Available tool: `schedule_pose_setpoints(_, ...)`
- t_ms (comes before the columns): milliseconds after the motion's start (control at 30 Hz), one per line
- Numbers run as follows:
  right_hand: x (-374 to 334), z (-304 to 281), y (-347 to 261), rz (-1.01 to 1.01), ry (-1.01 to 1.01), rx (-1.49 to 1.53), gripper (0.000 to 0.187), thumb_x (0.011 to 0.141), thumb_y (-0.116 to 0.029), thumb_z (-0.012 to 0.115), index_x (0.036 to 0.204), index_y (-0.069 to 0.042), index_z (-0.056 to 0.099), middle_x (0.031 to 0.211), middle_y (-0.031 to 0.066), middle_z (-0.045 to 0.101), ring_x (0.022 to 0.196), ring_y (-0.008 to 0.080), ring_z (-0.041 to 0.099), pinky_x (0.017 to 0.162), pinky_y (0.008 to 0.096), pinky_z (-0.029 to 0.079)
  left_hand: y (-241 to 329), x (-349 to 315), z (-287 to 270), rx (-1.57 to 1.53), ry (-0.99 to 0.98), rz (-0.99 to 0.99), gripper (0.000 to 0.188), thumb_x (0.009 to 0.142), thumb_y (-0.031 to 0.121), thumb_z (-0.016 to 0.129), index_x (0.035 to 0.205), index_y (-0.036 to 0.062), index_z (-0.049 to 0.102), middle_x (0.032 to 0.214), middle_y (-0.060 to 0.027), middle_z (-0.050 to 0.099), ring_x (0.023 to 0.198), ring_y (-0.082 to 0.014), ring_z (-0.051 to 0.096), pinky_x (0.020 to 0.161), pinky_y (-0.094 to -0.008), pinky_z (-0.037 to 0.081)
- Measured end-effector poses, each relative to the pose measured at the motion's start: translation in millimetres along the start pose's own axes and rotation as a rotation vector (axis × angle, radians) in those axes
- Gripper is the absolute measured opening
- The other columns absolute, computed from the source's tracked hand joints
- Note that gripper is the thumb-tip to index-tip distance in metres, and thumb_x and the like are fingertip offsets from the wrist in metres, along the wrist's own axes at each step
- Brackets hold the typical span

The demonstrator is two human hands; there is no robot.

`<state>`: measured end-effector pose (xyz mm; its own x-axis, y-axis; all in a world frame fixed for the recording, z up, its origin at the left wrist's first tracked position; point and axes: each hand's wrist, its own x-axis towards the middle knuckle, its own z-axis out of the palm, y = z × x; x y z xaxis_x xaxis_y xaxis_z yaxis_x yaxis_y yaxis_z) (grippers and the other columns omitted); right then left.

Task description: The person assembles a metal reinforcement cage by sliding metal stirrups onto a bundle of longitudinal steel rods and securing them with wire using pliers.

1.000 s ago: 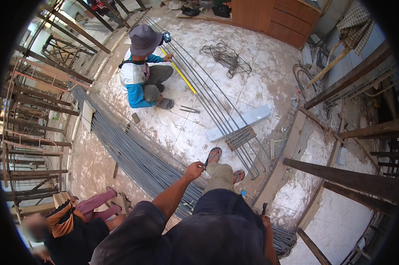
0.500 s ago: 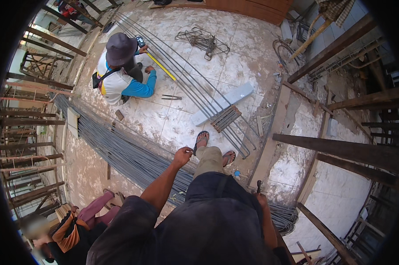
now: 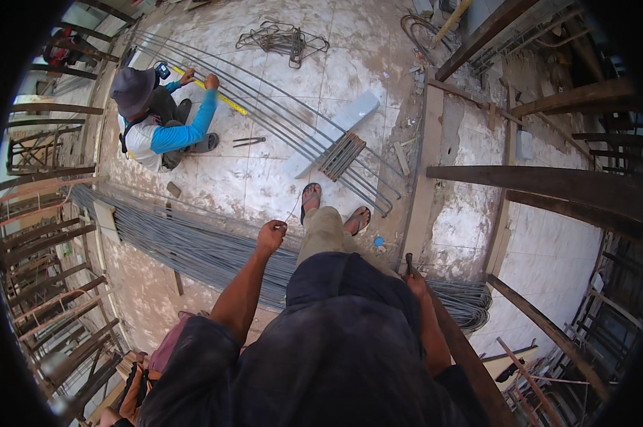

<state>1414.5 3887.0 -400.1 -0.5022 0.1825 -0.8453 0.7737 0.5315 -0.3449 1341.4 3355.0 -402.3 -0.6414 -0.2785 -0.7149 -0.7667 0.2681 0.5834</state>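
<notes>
My left hand is closed in a pinch on a thin wire, which sticks up from the fingers over the floor. Low by my right hip, my right hand is wrapped round a dark metal tool; only its narrow end shows, so its kind is unclear. Beyond my sandalled feet lie long steel bars, with a bundle of bent steel stirrups round their near end. A grey-white block lies under the bars. A pair of pincers rests on the floor left of them.
A co-worker in a hat crouches at the bars' left, both hands near a yellow measuring tape. A thick bundle of rebar crosses the floor by my left. More stirrups lie at the back. Wooden beams jut in from the right.
My view has shifted, so the scene sits further left and up. The co-worker has raised a hand from near the floor to the bars. Both my hands keep their grips.
</notes>
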Motion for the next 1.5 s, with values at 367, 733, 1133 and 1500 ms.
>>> schedule_pose_setpoints(367, 18, 12, 20, 0.0, 0.041, -0.025, 0.035, 0.089, -0.032, 0.068, 0.099, 0.002, 0.069, 0.079, 0.0132, 0.068, 0.075, 0.0218, 0.065, 0.071, 0.0409, 0.05, 24, 4, 2, -0.121, -0.089, 0.025, 0.026, 0.097, 0.018, 0.066, 0.115, -0.0001, 0.07, 0.083, -0.0053, 0.067, 0.071, -0.012, 0.06, 0.064, -0.0288, 0.051)
schedule_pose_setpoints(733, -8, 11, -12, 0.073, 0.045, 0.013, 0.047, 0.089, -0.037, 0.07, 0.1, 0.008, 0.072, 0.095, 0.0272, 0.073, 0.096, 0.036, 0.072, 0.087, 0.0438, 0.051, 19, 1, -6, -0.033, -0.094, 0.038, 0.027, 0.097, 0.019, 0.066, 0.116, -0.0001, 0.07, 0.085, -0.0058, 0.067, 0.072, -0.013, 0.061, 0.064, -0.0296, 0.052)
schedule_pose_setpoints(1133, 0, 22, -15, 0.129, 0.008, 0.069, 0.052, 0.092, -0.035, 0.07, 0.114, 0.012, 0.066, 0.11, 0.0215, 0.071, 0.107, 0.0268, 0.065, 0.096, 0.0406, 0.047, 37, -25, -29, -0.004, 0.102, 0.104, 0.025, 0.097, 0.022, 0.066, 0.111, 0.0033, 0.073, 0.078, -0.0044, 0.068, 0.066, -0.0123, 0.061, 0.063, -0.0296, 0.05)
schedule_pose_setpoints(1500, 7, 55, -56, 0.209, 0.014, 0.539, 0.023, 0.096, -0.026, 0.065, 0.098, -0.003, 0.064, 0.071, 0.0102, 0.064, 0.056, 0.0229, 0.065, 0.05, 0.0375, 0.05, 59, -3, -99, 0.065, 0.153, 0.128, 0.028, 0.097, 0.024, 0.067, 0.113, 0.0024, 0.073, 0.081, -0.0058, 0.07, 0.068, -0.0121, 0.064, 0.064, -0.0296, 0.052)
